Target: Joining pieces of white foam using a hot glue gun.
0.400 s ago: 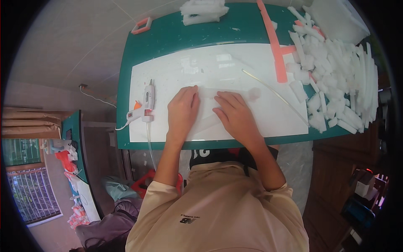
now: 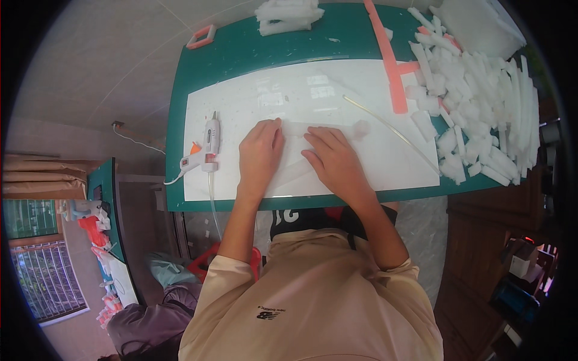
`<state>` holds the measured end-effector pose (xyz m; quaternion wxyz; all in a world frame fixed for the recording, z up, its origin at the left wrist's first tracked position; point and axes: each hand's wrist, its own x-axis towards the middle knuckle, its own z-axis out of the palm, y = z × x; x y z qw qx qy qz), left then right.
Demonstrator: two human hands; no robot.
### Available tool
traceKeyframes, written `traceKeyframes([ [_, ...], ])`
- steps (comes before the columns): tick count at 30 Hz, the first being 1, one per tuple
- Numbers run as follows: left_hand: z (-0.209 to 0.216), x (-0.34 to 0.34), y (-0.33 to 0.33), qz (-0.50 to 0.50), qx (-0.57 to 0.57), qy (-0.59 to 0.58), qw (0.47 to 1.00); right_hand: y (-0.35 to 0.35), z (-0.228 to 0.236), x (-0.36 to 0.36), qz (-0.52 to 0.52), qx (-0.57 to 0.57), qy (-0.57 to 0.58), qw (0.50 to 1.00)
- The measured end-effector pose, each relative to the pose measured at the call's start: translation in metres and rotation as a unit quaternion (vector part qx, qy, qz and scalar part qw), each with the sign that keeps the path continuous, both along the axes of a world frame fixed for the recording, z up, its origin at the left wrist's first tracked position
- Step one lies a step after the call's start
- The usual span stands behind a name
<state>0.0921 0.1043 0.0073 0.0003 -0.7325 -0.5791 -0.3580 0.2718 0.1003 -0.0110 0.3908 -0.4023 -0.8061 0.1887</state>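
Observation:
On the white board [image 2: 241, 90] lies a pale, translucent white foam strip [image 2: 295, 128], running sideways between my hands. My left hand [image 2: 261, 153] is closed at its left end, fingers pressed together with the thumb alongside. My right hand [image 2: 338, 159] lies palm down over the strip, fingers stretched out and thumb held apart. Beyond its fingertips sits a small pinkish-white foam lump [image 2: 360, 128] at the strip's right end. A second pale strip [image 2: 292, 172] slants between my two hands, nearer to me; my right hand partly hides it.
A white glue gun [image 2: 211, 144] stands left of my left hand, its cord running off the green table [image 2: 235, 45]. A thin clear glue stick [image 2: 391, 129] lies at right. Pink foam strips [image 2: 394, 72], a heap of white foam pieces [image 2: 481, 114] and stacked foam [image 2: 289, 15] lie farther off.
The whole view has shifted slightly, with the table a little higher in the picture. Both hands keep nearly the same places at the foam strips.

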Motion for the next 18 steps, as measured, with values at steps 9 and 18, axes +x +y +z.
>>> traceKeyframes([
  [9,-0.0020,0.0015,-0.0027,0.001,0.002,0.007,1.000,-0.0012,-0.0013,0.0009,-0.001,0.003,0.003,1.000],
  [18,0.0004,0.0048,-0.0032,0.001,0.020,0.004,1.000,0.0001,-0.0029,0.0012,-0.008,0.005,0.006,1.000],
])
